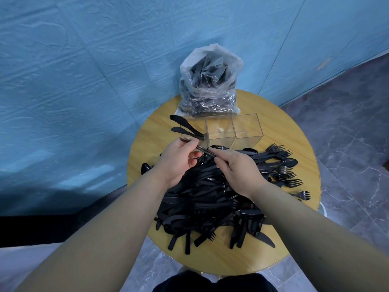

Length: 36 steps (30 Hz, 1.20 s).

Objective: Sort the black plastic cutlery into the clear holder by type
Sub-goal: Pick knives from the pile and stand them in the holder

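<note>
A big heap of black plastic cutlery [210,199] covers the round wooden table [151,131]: knives at the front, forks [282,152] and a spoon at the right. The clear holder [233,130] stands behind the heap; two black knives [185,128] stick out of its left compartment, and the two others look bare. My left hand [179,161] and my right hand [237,167] are above the heap, both pinching one thin black piece [202,149] that runs between them. Its type is hidden by my fingers.
A clear plastic bag [208,85] full of more black cutlery stands at the table's far edge against the blue wall. Grey marble floor lies to the right and below. My dark-clothed lap shows at the bottom edge.
</note>
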{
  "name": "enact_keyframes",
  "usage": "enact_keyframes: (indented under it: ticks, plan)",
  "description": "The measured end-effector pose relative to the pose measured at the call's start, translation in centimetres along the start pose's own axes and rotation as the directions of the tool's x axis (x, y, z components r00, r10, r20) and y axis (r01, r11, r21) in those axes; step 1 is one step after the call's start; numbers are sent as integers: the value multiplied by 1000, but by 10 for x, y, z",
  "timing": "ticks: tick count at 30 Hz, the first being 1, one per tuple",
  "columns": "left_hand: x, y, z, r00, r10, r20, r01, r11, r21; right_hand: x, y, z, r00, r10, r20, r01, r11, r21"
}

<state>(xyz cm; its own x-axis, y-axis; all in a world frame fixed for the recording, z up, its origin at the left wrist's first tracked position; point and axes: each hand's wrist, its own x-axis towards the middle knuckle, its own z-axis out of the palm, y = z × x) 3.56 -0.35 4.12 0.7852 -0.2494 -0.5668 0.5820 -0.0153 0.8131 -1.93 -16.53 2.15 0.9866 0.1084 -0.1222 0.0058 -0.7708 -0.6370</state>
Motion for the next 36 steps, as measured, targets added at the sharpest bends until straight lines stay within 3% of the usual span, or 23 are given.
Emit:
enact_keyframes:
  ticks: [3,6,10,15,19,28,36]
  plan:
    - [0,3,-7,999,-17,-30,21,991,133,5,-1,3,999,-45,-28,42,995,-96]
    - [-4,11,-13,997,29,-78,-17,989,149,8,-8,4,993,-95,-69,90,994,-68]
    - [-10,41,-23,950,235,-205,-191,959,211,16,-12,6,992,-65,-108,65,998,-8]
    - [-8,66,-41,835,488,-254,-351,828,436,27,-11,1,998,-56,-31,47,972,-230]
    - [1,56,-45,856,484,-181,-303,753,584,33,-7,4,996,-4,91,41,913,-407]
    - [39,19,-44,821,540,-185,-206,582,786,32,-8,5,985,80,153,5,875,-485]
    - [62,-1,-49,743,665,-78,-155,285,946,32,-5,7,987,71,145,9,875,-484]
